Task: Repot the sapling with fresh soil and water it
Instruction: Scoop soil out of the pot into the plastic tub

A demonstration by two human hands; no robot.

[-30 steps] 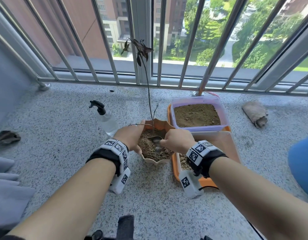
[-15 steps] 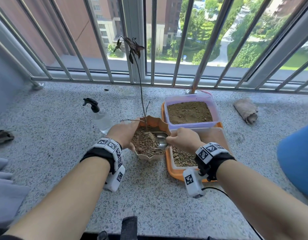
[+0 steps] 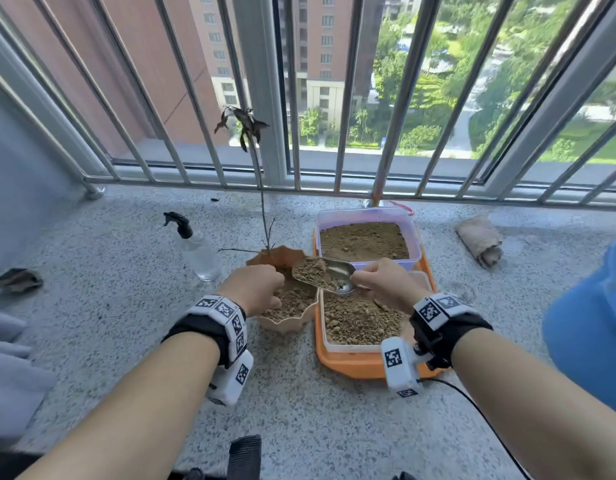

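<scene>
One orange tray [image 3: 351,365] carries two clear tubs of soil, the far tub [image 3: 367,216] and the near tub [image 3: 348,348]; one pot [image 3: 285,322] touches its left edge with one sapling [image 3: 261,188] standing upright, beside one spray bottle [image 3: 195,249]. The left hand [image 3: 256,289] grips the pot rim, while the right hand [image 3: 382,284] pinches one loaded metal scoop [image 3: 325,275] lying left-right, mouth toward the pot.

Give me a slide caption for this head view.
Right hand tips a scoop of soil over the sapling's pot.

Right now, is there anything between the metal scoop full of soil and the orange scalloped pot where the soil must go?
Nothing visible blocks it. The metal scoop, held by the right hand, hangs at the right rim of the orange scalloped pot. The left hand grips the pot's left side, and the thin sapling stem stands at the back.
</scene>
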